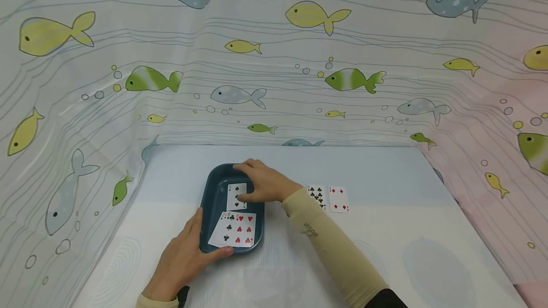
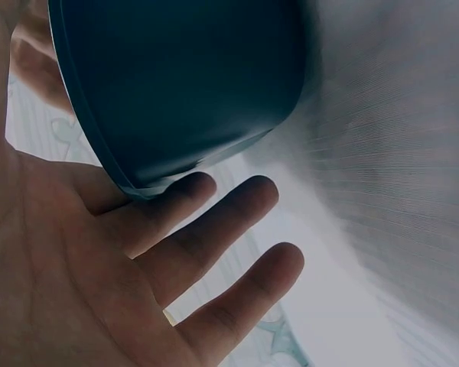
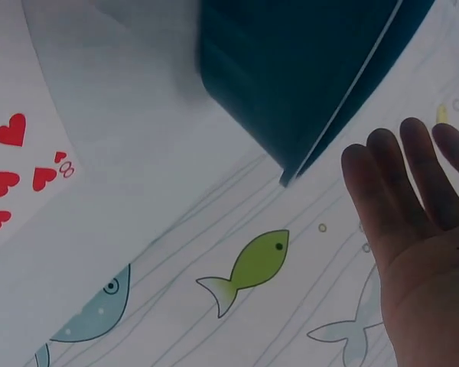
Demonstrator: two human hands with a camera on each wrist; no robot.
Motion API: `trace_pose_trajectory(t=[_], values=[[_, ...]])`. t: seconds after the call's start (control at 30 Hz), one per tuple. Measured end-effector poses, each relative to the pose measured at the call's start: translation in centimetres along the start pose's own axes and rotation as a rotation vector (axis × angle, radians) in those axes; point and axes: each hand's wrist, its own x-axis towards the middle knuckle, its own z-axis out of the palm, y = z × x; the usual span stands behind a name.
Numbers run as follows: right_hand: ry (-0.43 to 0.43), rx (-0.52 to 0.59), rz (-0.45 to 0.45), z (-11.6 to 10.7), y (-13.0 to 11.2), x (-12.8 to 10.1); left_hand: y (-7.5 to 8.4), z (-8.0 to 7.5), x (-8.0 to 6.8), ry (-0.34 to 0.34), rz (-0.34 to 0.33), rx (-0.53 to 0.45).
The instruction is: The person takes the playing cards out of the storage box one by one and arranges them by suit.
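A dark teal tray [image 1: 204, 222] holds several playing cards: a spade card [image 1: 233, 191] toward the far end, and overlapping club and heart cards [image 1: 245, 232] toward the near end. My left hand [image 1: 181, 255] grips the tray's near left corner, thumb along the near rim and fingers against the left side; the left wrist view shows the fingers spread past the rim. Over the far right of the tray reaches my right hand [image 1: 267, 182], its thumb above the spade card and its fingers over the far rim. The right wrist view shows those fingers [image 3: 402, 172] extended beside the tray, gripping nothing.
Right of the tray, a black club card [image 1: 317, 195] and a diamond card [image 1: 338, 199] lie on the white table [image 1: 385, 232]. A heart card [image 3: 11, 126] shows in the right wrist view. Fish-patterned cloth [image 1: 274, 70] walls the back and sides.
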Motion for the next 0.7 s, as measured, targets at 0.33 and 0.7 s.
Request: trace_pose_trajectory(t=[0.33, 0.7], values=[[-0.05, -0.029, 0.025, 2.7, -0.3, 1.7, -0.2, 0.1, 0.0, 0.024, 0.034, 0.007], [-0.111, -0.178, 0.067, 4.3, -0.2, 2.5, -0.2, -0.1, 0.1, 0.017, 0.023, 0.011]])
